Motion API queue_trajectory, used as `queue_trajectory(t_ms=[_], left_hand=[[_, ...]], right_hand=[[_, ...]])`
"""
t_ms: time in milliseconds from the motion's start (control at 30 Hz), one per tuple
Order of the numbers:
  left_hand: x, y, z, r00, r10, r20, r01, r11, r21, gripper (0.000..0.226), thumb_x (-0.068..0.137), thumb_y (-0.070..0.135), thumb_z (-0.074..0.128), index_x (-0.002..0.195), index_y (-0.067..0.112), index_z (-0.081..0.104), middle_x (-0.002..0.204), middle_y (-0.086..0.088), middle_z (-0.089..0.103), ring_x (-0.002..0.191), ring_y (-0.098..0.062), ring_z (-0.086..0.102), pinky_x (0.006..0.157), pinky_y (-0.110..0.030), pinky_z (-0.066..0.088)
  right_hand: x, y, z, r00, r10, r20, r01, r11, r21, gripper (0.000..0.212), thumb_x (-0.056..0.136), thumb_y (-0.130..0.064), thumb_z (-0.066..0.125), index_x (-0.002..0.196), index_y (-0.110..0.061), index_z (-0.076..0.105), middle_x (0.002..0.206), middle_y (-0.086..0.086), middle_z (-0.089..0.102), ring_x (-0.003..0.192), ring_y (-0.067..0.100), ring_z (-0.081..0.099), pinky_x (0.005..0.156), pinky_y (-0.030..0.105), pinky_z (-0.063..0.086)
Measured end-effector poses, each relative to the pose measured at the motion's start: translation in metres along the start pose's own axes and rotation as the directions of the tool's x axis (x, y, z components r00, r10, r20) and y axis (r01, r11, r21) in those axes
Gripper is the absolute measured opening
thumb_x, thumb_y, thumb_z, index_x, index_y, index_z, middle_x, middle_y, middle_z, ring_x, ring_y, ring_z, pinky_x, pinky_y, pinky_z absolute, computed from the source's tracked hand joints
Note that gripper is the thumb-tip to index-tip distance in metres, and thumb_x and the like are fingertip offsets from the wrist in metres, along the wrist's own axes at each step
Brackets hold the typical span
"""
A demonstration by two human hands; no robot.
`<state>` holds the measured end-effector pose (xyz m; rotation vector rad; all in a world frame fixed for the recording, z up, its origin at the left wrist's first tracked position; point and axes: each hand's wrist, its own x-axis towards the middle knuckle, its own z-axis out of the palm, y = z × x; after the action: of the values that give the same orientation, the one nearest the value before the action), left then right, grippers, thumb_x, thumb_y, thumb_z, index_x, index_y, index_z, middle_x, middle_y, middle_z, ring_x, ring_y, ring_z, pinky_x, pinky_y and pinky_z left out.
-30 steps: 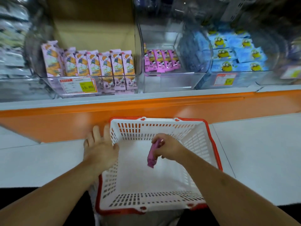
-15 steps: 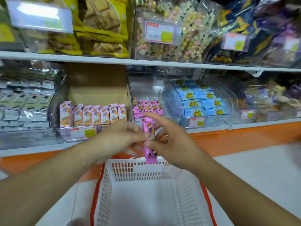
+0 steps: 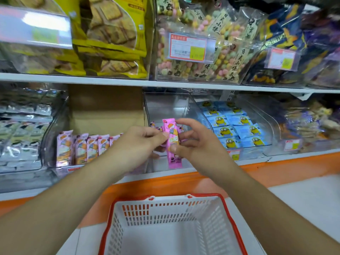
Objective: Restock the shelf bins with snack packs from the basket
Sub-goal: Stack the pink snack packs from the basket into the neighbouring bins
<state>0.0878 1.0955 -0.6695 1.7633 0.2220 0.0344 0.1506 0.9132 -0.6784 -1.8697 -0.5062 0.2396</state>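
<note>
A long pink snack pack (image 3: pixel 172 142) stands upright between my hands, in front of a clear shelf bin (image 3: pixel 167 107) that holds a few more pink packs low at its front. My right hand (image 3: pixel 195 142) pinches the pack, thumb on its lower part and fingers curled behind its top. My left hand (image 3: pixel 139 144) pinches the pack's left edge at mid height. Below, the white basket with a red rim (image 3: pixel 228 205) stands on the floor, and the part of its inside that I see holds nothing.
A bin of lilac snack packs (image 3: pixel 82 150) sits to the left, with a cardboard box (image 3: pixel 104 107) behind. Blue packs (image 3: pixel 235 126) fill the bin to the right. An upper shelf (image 3: pixel 165 83) carries yellow biscuit bags and coloured candy bags. An orange ledge (image 3: pixel 276 166) runs under the bins.
My right hand lifted the pink pack out of the basket up to the shelf. My left hand left the basket rim and joined it on the pack. The view tilted upward.
</note>
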Motion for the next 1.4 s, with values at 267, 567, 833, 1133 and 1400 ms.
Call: queue_trajectory(t_ms=[267, 567, 833, 1133, 1400], left_hand=[[0.043, -0.036, -0.033, 0.932, 0.362, 0.036, -0.234, 0.52, 0.822, 0.05, 0.098, 0.041, 0.061, 0.147, 0.031, 0.053, 0.147, 0.01, 0.052, 0.133, -0.024, 0.045, 0.114, -0.038, 0.033], [0.049, -0.042, -0.032, 0.928, 0.369, 0.047, -0.245, 0.509, 0.825, 0.054, 0.095, 0.047, 0.06, 0.147, 0.034, 0.052, 0.146, 0.017, 0.048, 0.129, -0.019, 0.041, 0.113, -0.042, 0.037], [0.046, -0.039, -0.03, 0.93, 0.365, 0.032, -0.234, 0.526, 0.818, 0.055, 0.094, 0.043, 0.063, 0.147, 0.035, 0.05, 0.147, 0.02, 0.045, 0.13, -0.014, 0.034, 0.114, -0.038, 0.035], [0.042, -0.015, -0.002, 0.906, 0.413, 0.095, -0.313, 0.501, 0.807, 0.059, 0.087, 0.005, 0.057, 0.144, 0.02, 0.052, 0.15, 0.002, 0.041, 0.134, -0.024, 0.044, 0.112, -0.039, 0.042], [0.092, 0.005, 0.07, 0.934, -0.356, 0.031, 0.032, 0.169, 0.985, 0.081, 0.098, 0.009, 0.044, 0.163, 0.007, -0.005, 0.168, -0.026, -0.006, 0.154, -0.05, 0.007, 0.125, -0.056, 0.017]], right_hand=[[0.117, 0.046, 0.017, 0.975, 0.216, -0.045, -0.22, 0.966, -0.134, 0.039, 0.084, -0.011, 0.087, 0.114, -0.022, 0.065, 0.087, 0.004, 0.079, 0.073, 0.016, 0.073, 0.07, 0.032, 0.06], [0.167, 0.075, 0.041, 0.976, 0.216, 0.012, -0.203, 0.936, -0.287, 0.034, 0.081, -0.017, 0.088, 0.109, -0.025, 0.07, 0.084, 0.004, 0.078, 0.075, 0.022, 0.077, 0.071, 0.038, 0.064], [0.165, 0.076, 0.04, 0.986, 0.164, 0.029, -0.125, 0.847, -0.516, 0.036, 0.099, -0.03, 0.069, 0.133, -0.022, 0.065, 0.103, 0.007, 0.075, 0.089, 0.024, 0.064, 0.082, 0.031, 0.053], [0.148, 0.068, -0.005, 0.924, 0.303, 0.232, -0.037, 0.676, -0.736, 0.075, 0.096, -0.004, 0.051, 0.161, -0.037, 0.034, 0.156, 0.015, 0.039, 0.132, 0.034, 0.054, 0.092, 0.031, 0.049], [0.127, 0.071, -0.022, 0.888, 0.333, 0.318, 0.092, 0.547, -0.832, 0.077, 0.101, -0.012, 0.05, 0.165, -0.042, 0.02, 0.162, 0.02, 0.027, 0.148, 0.04, 0.037, 0.118, 0.041, 0.038]])
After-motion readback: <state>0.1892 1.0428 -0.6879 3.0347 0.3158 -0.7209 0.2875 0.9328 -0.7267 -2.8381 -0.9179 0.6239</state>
